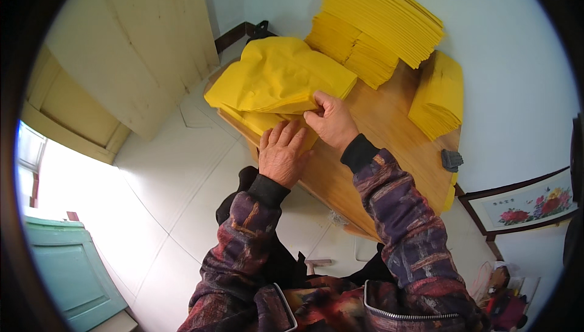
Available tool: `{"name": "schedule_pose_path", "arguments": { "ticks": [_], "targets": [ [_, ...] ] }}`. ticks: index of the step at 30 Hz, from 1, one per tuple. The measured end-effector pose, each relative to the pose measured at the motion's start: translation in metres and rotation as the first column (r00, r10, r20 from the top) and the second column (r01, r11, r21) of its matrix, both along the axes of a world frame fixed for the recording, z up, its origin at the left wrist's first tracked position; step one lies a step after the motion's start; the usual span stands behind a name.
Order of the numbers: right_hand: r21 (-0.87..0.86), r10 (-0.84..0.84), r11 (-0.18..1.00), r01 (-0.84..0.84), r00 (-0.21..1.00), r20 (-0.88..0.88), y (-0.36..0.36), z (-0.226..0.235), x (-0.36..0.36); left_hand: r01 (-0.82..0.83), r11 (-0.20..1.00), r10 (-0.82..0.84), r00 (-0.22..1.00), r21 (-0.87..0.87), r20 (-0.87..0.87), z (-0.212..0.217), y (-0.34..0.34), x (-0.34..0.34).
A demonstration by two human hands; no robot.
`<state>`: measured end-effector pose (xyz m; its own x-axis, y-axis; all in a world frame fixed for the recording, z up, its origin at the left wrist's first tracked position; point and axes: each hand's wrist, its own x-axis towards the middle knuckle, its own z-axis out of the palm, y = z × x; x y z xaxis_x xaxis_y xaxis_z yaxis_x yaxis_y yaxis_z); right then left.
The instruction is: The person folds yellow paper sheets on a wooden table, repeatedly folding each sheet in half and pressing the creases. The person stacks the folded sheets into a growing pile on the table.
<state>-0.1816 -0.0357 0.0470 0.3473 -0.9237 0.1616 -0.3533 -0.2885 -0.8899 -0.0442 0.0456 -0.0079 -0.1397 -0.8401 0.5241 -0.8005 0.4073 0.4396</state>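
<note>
A loose, rumpled pile of large yellow paper sheets [274, 73] lies on the left end of the wooden table [371, 143]. At the pile's near edge, my right hand [333, 124] pinches the sheets between thumb and fingers. My left hand [283, 152] rests palm down just below that edge, its fingers stretched out over a flat yellow sheet [254, 121]. That flat sheet is partly hidden under the pile and my left hand.
Neat stacks of folded yellow paper [380, 18] stand against the wall at the back. A curved yellow bundle [439, 97] and a small dark grey block [451, 160] are on the table's right side. A framed flower picture [526, 205] leans at the right.
</note>
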Motion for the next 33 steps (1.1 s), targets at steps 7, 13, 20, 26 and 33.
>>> {"name": "schedule_pose_path", "arguments": {
  "ticks": [7, 13, 20, 26, 33],
  "targets": [
    [-0.271, -0.215, 0.948, 0.167, 0.963, -0.161, 0.062, 0.014, -0.089, -0.129, 0.972, 0.102, 0.984, 0.194, 0.146, -0.011, -0.001, -0.008],
    [-0.106, -0.265, 0.962, 0.251, 0.953, -0.145, 0.179, -0.021, -0.197, -0.162, 0.980, 0.134, 0.967, 0.115, 0.217, -0.022, -0.007, -0.010],
    [-0.185, -0.270, 0.952, 0.243, 0.953, -0.140, 0.254, -0.054, -0.265, -0.043, 0.990, -0.001, 0.953, 0.138, 0.304, -0.006, -0.001, -0.005],
    [-0.296, -0.249, 0.941, 0.167, 0.930, -0.269, 0.270, -0.048, -0.297, 0.192, 0.981, -0.194, 0.968, 0.027, 0.158, 0.025, 0.047, -0.092],
    [-0.404, -0.257, 0.911, 0.079, 0.876, -0.408, 0.282, -0.035, -0.324, 0.491, 0.818, -0.567, 0.778, 0.300, 0.270, 0.012, 0.069, -0.206]
  ]
}}
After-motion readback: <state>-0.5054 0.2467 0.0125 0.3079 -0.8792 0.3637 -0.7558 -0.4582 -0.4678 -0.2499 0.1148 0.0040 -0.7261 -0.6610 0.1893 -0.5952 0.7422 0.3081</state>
